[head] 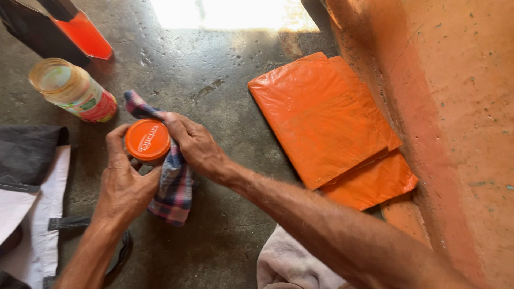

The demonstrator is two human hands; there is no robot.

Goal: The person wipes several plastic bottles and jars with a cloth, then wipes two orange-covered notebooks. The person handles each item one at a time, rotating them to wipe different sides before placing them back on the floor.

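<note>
My left hand grips a round orange jar lid from below, fingers curled around its rim. My right hand presses a blue, red and white checked cloth against the right side of the lid. The cloth wraps behind the lid and hangs down between my hands. A lidless plastic jar with a colourful label stands on the grey concrete floor to the upper left, apart from both hands.
A stack of flat orange plastic-wrapped packs lies to the right beside an orange-brown wall. A red-tipped object leans at the top left. Dark and white fabric lies at the left; a pale cloth is at the bottom.
</note>
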